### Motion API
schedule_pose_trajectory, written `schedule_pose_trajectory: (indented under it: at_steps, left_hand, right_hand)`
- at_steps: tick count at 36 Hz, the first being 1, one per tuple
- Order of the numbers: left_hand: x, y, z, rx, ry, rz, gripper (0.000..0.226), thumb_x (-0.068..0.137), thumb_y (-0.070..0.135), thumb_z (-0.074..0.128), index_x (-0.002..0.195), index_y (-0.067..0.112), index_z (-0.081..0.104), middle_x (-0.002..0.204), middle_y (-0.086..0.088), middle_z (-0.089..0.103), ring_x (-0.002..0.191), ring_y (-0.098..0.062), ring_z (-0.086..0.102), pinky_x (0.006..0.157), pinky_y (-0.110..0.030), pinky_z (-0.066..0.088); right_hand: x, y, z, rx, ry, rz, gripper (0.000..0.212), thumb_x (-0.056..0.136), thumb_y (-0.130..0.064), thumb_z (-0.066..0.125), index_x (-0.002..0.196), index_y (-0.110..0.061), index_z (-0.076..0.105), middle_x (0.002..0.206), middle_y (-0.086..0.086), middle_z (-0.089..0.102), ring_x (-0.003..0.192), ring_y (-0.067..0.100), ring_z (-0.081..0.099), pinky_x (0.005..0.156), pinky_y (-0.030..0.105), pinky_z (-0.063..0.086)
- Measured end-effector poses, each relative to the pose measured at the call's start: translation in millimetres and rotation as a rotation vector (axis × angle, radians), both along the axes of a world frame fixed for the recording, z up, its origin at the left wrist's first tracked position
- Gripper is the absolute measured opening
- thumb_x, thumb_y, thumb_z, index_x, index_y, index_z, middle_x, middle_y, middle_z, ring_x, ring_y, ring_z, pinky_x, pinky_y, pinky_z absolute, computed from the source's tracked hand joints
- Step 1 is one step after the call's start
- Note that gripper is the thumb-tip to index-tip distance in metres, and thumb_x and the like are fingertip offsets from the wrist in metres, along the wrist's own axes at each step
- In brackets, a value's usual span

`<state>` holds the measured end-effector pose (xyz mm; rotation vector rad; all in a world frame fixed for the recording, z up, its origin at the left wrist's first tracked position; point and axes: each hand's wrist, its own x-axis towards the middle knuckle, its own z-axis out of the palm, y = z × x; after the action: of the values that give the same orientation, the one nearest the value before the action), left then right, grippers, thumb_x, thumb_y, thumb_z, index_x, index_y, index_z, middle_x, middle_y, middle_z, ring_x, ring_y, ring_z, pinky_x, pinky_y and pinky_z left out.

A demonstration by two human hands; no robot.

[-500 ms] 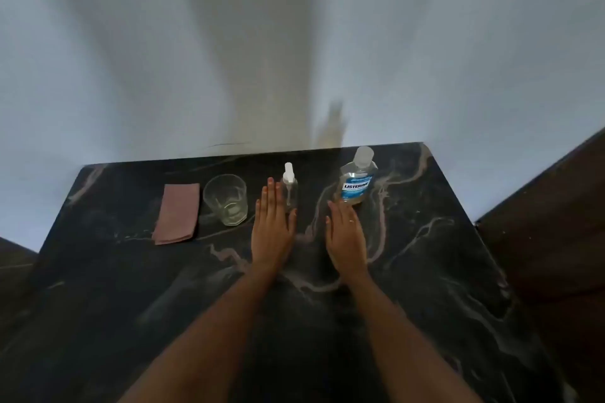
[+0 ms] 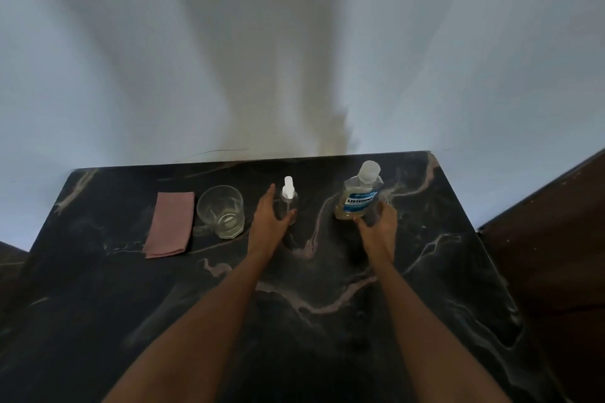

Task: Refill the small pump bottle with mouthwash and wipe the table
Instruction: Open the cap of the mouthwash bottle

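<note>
Dark table point(image 2: 435, 275); left hand point(image 2: 269, 216) partly hides pump bottle point(image 2: 288, 198), right hand point(image 2: 379, 226) mouthwash bottle point(image 2: 358, 196).

One head-worn view looks forward and down, close over the table point(image 2: 425, 271). The wall point(image 2: 131, 59) fills its upper half.

— Where do we see the pump bottle point(image 2: 289, 196)?
— Upright on the dark marble table point(image 2: 327, 321), near its far edge: small, clear, white pump on.
— And the mouthwash point(image 2: 358, 199)?
— We see it standing to the right, apart: yellowish liquid, blue label, capped.
— The cloth point(image 2: 170, 224)?
— Pink, folded flat, far left.
</note>
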<state>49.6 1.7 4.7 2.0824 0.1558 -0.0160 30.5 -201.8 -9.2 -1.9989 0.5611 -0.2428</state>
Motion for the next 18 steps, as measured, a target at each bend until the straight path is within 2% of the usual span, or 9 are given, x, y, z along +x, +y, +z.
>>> schedule_pose_trajectory:
  at_steps: [5, 8, 10, 15, 18]
  left_hand:
    - [9, -1, -7, -0.045, 0.007, -0.058, 0.071, 0.076, 0.016, 0.070, 0.137, 0.015, 0.033, 0.139, -0.009, 0.044, 0.127, -0.024, 0.042, 0.106, -0.046, 0.036]
    - [11, -3, -10, -0.034, 0.005, -0.048, 0.066, 0.076, 0.017, 0.071, 0.133, 0.012, 0.038, 0.134, -0.010, 0.049, 0.123, -0.024, 0.046, 0.104, -0.048, 0.039]
    - [11, -4, -13, -0.032, 0.006, -0.041, 0.063, 0.077, 0.019, 0.070, 0.132, 0.011, 0.040, 0.132, -0.011, 0.052, 0.121, -0.025, 0.049, 0.102, -0.049, 0.040]
    - [9, -4, -15, -0.031, 0.007, -0.037, 0.059, 0.079, 0.020, 0.068, 0.131, 0.011, 0.040, 0.131, -0.011, 0.053, 0.120, -0.024, 0.050, 0.100, -0.049, 0.043]
    - [9, -3, -13, -0.018, 0.002, -0.041, 0.058, 0.078, 0.021, 0.069, 0.129, 0.011, 0.042, 0.128, -0.011, 0.055, 0.117, -0.023, 0.053, 0.098, -0.047, 0.045]
  right_hand:
    - [22, -9, 1, 0.071, 0.020, 0.152, 0.083, 0.064, -0.012, 0.080, 0.133, -0.012, 0.033, 0.139, 0.009, 0.040, 0.127, 0.024, 0.039, 0.102, 0.031, 0.030]
    - [31, -12, 3, 0.053, 0.050, 0.197, 0.088, 0.060, -0.016, 0.084, 0.132, -0.012, 0.034, 0.137, 0.010, 0.043, 0.125, 0.027, 0.042, 0.106, 0.042, 0.033]
    - [34, -12, 4, 0.049, 0.052, 0.206, 0.086, 0.059, -0.015, 0.084, 0.131, -0.010, 0.036, 0.135, 0.012, 0.045, 0.124, 0.028, 0.043, 0.106, 0.045, 0.035]
    - [39, -14, 7, 0.067, 0.034, 0.192, 0.068, 0.066, -0.004, 0.078, 0.124, -0.003, 0.043, 0.129, 0.017, 0.051, 0.119, 0.031, 0.049, 0.103, 0.043, 0.039]
    - [41, -16, 8, 0.078, 0.063, 0.222, 0.068, 0.068, -0.003, 0.077, 0.126, -0.004, 0.041, 0.130, 0.017, 0.051, 0.120, 0.031, 0.048, 0.104, 0.046, 0.038]
